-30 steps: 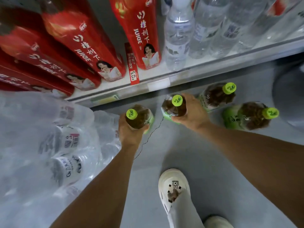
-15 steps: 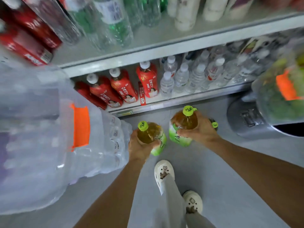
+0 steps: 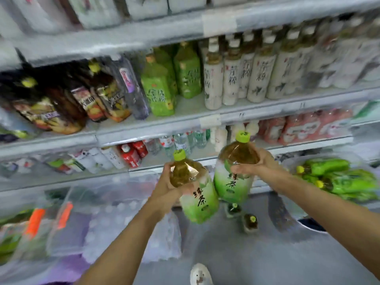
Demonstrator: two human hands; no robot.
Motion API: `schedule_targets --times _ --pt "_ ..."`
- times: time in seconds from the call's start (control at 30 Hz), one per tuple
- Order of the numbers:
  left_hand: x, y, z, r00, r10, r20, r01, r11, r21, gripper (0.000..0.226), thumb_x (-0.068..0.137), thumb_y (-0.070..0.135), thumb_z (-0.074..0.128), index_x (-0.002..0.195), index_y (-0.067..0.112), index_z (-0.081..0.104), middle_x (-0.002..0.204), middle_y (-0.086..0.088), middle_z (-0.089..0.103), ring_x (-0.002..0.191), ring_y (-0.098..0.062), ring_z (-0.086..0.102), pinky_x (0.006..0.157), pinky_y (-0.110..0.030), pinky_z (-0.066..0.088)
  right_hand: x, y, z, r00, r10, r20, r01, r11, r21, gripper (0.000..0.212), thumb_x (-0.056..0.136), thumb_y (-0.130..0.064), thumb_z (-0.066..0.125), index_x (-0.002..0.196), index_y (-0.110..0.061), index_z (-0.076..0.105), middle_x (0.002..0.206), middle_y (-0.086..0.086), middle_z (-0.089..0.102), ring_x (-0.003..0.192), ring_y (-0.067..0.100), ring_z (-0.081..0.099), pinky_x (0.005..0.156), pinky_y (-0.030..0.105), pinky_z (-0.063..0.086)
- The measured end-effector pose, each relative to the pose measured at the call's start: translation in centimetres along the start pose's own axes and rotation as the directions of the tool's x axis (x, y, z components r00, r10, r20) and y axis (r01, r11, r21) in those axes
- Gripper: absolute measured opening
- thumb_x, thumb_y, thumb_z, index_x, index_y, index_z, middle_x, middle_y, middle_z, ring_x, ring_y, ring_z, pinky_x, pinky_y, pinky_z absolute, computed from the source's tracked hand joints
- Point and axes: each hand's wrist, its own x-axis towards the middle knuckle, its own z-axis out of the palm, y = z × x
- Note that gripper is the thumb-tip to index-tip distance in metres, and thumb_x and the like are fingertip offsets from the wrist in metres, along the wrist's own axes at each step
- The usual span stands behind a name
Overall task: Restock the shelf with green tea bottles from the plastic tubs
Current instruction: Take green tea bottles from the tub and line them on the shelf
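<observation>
— What are you holding?
— My left hand (image 3: 164, 188) is wrapped round 1 green tea bottle (image 3: 200, 200). My right hand (image 3: 261, 163) grips a 2nd bottle (image 3: 232, 182). Both hang in the air, below the green row (image 3: 158, 91) on the shelf (image 3: 185, 122).
— How will you put them in well?
— I think lift higher, keep them straight, slide 1 in at a time.

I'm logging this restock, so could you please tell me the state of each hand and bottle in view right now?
Left hand: grips the left tea bottle near its shoulder.
Left tea bottle: capped, tilted, held off the floor.
Right hand: grips the right tea bottle.
Right tea bottle: capped, near upright, held off the floor.
Floor bottles: capped, standing.
Far-right green bottles: lying on their sides.
</observation>
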Motion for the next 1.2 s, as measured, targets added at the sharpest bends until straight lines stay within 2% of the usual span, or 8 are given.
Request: schedule_targets --times 0.2,0.33,0.5,0.6,0.83,0.97,1.07,1.2 --pt "-2.7 10.8 -3.2 0.984 0.159 -0.080 -0.165 0.984 -0.067 0.066 0.068 0.043 0.085 0.127 0.034 0.057 0.120 0.003 0.071 0.114 -0.019 0.066 0.104 -0.043 0.049 -1.6 -13.5 0.8 0.979 -0.192 0.076 0.190 0.981 0.029 0.066 0.049 -0.042 0.084 0.109 -0.020 0.066 0.087 -0.009 0.074 0.074 0.001 0.067 0.062 0.015 0.047" --pt "-3.8 16.3 -6.4 0.961 0.201 -0.190 -0.229 0.963 -0.143 0.087 0.043 0.071 0.088 0.121 0.049 0.055 0.138 -0.006 0.060 0.122 -0.030 0.060 0.105 -0.056 0.045 -1.5 -19.9 2.8 0.965 -0.252 0.065 0.249 0.967 0.060 0.062 0.051 -0.049 0.083 0.104 -0.019 0.071 0.099 0.003 0.076 0.096 0.022 0.071 0.090 0.040 0.053" --pt "-4.7 22.2 -11.8 0.909 0.305 -0.285 -0.357 0.922 -0.150 0.082 0.055 0.060 0.086 0.127 0.029 0.060 0.117 -0.005 0.072 0.106 -0.025 0.070 0.097 -0.049 0.053 -0.6 -27.2 6.6 0.947 -0.319 0.042 0.305 0.932 0.194 0.038 0.064 -0.032 0.077 0.093 -0.009 0.071 0.084 0.008 0.076 0.075 0.020 0.071 0.067 0.030 0.057" --pt "-5.3 25.7 -15.3 0.898 0.348 -0.270 -0.401 0.899 -0.173 0.057 0.071 0.042 0.082 0.119 0.019 0.063 0.104 -0.010 0.076 0.091 -0.028 0.073 0.081 -0.044 0.060 -0.1 -31.6 8.8 0.925 -0.372 0.074 0.347 0.909 0.232 0.029 0.068 -0.031 0.072 0.087 -0.009 0.070 0.078 0.007 0.074 0.065 0.019 0.070 0.058 0.027 0.056" --pt "-5.3 33.4 -23.2 0.831 0.494 -0.256 -0.530 0.843 -0.090 0.056 0.070 0.043 0.077 0.118 0.018 0.062 0.095 -0.007 0.077 0.083 -0.026 0.075 0.071 -0.039 0.060 1.7 -41.4 13.6 0.836 -0.548 0.027 0.536 0.827 0.172 0.039 0.071 -0.037 0.077 0.099 -0.010 0.069 0.087 0.005 0.075 0.076 0.020 0.070 0.063 0.029 0.057" --pt "-4.3 37.2 -27.7 0.795 0.558 -0.240 -0.584 0.810 -0.051 0.088 0.061 0.053 0.082 0.135 0.013 0.054 0.109 -0.013 0.075 0.093 -0.031 0.074 0.081 -0.046 0.059 3.6 -47.0 15.4 0.780 -0.626 -0.024 0.619 0.765 0.177 0.037 0.069 -0.036 0.081 0.093 -0.011 0.070 0.085 0.007 0.074 0.075 0.023 0.069 0.069 0.034 0.059" --pt "-3.5 40.0 -30.3 0.761 0.609 -0.223 -0.629 0.777 -0.024 0.078 0.065 0.054 0.079 0.129 0.014 0.059 0.110 -0.014 0.074 0.098 -0.034 0.072 0.089 -0.054 0.057 5.4 -51.5 16.6 0.774 -0.629 -0.069 0.627 0.747 0.221 0.052 0.063 -0.042 0.078 0.102 -0.009 0.071 0.096 0.015 0.073 0.085 0.032 0.069 0.085 0.050 0.057" --pt "-2.4 43.4 -32.8 0.715 0.648 -0.261 -0.678 0.735 -0.033 0.065 0.068 0.050 0.080 0.120 0.014 0.064 0.109 -0.014 0.074 0.097 -0.035 0.072 0.085 -0.049 0.058 8.1 -58.3 17.8 0.679 -0.730 -0.072 0.716 0.639 0.281 0.045 0.070 -0.037 0.074 0.109 -0.015 0.068 0.103 0.009 0.072 0.092 0.026 0.070 0.084 0.044 0.058"
